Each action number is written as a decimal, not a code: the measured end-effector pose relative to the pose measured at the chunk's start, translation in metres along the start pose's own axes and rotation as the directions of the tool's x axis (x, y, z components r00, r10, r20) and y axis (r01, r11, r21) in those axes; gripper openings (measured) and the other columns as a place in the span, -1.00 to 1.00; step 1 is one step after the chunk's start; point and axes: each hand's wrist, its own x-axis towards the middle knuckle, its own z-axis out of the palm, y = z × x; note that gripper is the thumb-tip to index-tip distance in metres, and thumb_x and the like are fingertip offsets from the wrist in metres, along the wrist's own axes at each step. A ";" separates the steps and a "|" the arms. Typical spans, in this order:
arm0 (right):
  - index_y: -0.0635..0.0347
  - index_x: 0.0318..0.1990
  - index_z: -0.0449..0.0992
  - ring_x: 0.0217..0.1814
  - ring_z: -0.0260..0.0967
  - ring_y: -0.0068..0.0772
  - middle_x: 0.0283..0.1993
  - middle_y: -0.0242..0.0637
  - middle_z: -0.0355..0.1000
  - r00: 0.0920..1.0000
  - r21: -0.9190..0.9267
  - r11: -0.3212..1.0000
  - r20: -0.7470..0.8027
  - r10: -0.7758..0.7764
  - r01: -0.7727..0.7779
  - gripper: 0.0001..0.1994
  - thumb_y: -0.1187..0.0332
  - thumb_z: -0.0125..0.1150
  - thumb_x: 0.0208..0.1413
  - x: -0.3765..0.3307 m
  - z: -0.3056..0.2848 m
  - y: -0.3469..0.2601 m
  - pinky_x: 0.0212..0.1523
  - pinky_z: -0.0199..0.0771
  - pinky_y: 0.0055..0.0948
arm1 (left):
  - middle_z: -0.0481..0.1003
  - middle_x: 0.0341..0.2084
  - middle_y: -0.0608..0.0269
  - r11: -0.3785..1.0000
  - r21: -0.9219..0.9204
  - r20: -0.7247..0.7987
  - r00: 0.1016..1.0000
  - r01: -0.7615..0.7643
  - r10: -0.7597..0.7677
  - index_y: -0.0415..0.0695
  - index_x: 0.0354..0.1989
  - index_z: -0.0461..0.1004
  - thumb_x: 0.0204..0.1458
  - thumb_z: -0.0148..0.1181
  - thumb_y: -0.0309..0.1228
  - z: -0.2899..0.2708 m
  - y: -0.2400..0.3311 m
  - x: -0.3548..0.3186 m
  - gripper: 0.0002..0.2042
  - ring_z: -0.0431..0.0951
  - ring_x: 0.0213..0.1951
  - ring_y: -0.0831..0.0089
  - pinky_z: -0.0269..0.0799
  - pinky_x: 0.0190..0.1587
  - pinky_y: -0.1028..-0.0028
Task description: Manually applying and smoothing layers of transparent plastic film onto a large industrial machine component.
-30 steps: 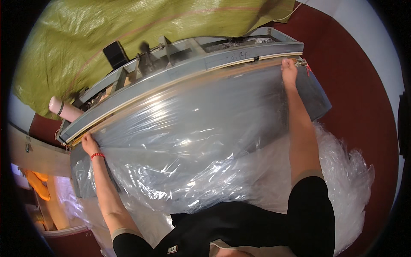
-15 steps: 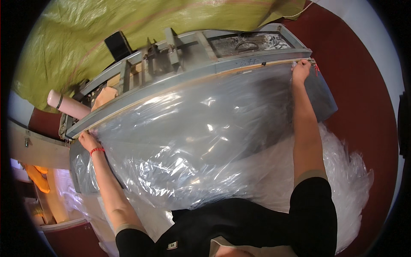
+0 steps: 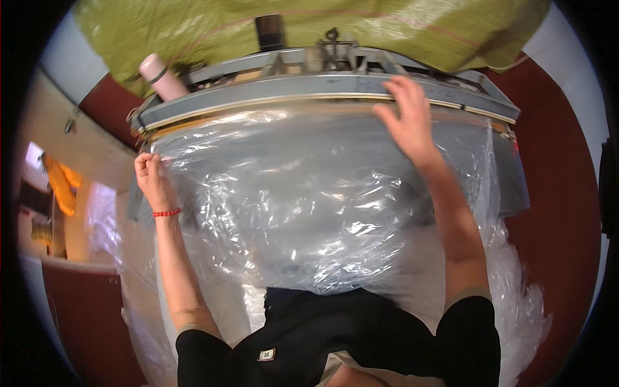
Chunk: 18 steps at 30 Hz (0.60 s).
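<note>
Left grip (image 3: 149,173) on clear plastic bag (image 3: 309,206)

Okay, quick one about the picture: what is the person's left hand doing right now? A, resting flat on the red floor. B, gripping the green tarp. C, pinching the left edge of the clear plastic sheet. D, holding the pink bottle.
C: the left hand, the one with the red wrist band, is closed on the left edge of the clear plastic sheet, well below the pink bottle and the green tarp.

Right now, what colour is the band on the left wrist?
Red, a thin bracelet, clearest in the head view.
</note>
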 end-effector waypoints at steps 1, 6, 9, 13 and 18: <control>0.22 -0.33 0.40 -0.20 0.26 -0.21 -0.29 -0.22 0.35 0.997 -0.024 0.998 0.050 -0.065 0.066 -0.81 0.35 0.15 -0.11 0.003 0.006 -0.024 -0.17 0.25 -0.40 | 0.30 -0.55 0.45 0.999 -0.049 -0.038 0.999 -0.014 0.013 -0.11 -0.40 0.26 -0.03 0.00 -0.54 -0.012 0.003 -0.001 -0.93 0.25 -0.53 0.72 0.17 -0.45 0.73; 0.24 -0.47 0.43 -0.51 0.27 -0.59 -0.60 -0.37 0.33 0.793 0.494 0.653 0.534 0.293 -0.574 -0.85 0.34 0.17 -0.09 -0.044 0.027 -0.005 -0.47 0.26 -0.58 | 0.34 -0.55 0.34 0.702 0.671 0.132 0.970 -0.239 0.205 -0.18 -0.48 0.31 -0.05 0.06 -0.46 -0.048 -0.007 -0.009 -0.92 0.34 -0.51 0.53 0.25 -0.41 0.56; 0.26 -0.51 0.43 -0.47 0.24 -0.68 -0.56 -0.40 0.37 0.733 0.256 0.740 0.522 0.436 -0.622 -0.82 0.33 0.24 -0.15 -0.069 -0.015 0.042 -0.44 0.25 -0.63 | 0.38 -0.41 0.13 0.284 0.833 0.507 0.861 -0.475 -0.049 -0.22 -0.47 0.35 -0.15 0.12 -0.45 -0.037 0.001 -0.044 -0.87 0.38 -0.35 0.21 0.30 -0.29 0.36; 0.28 -0.50 0.45 -0.51 0.20 -0.63 -0.60 -0.36 0.36 0.756 -0.075 0.772 0.161 0.634 -0.632 -0.80 0.29 0.21 -0.12 -0.129 -0.110 0.138 -0.42 0.25 -0.59 | 0.23 -0.02 0.06 0.502 0.558 0.803 0.583 -0.660 -0.126 -0.18 -0.09 0.28 -0.17 0.15 -0.28 0.018 0.008 -0.104 -0.56 0.17 0.07 0.13 0.13 0.05 0.26; 0.29 -0.51 0.41 -0.56 0.14 -0.56 -0.65 -0.35 0.27 0.690 -0.313 0.652 -0.014 0.724 -0.691 -0.74 0.23 0.19 -0.09 -0.196 -0.206 0.213 -0.46 0.22 -0.53 | 0.03 0.16 0.13 0.579 0.405 0.914 0.293 -0.708 -0.281 -0.10 0.13 0.10 -0.13 0.05 -0.05 0.071 0.021 -0.133 -0.36 -0.08 0.22 0.14 -0.17 0.17 0.07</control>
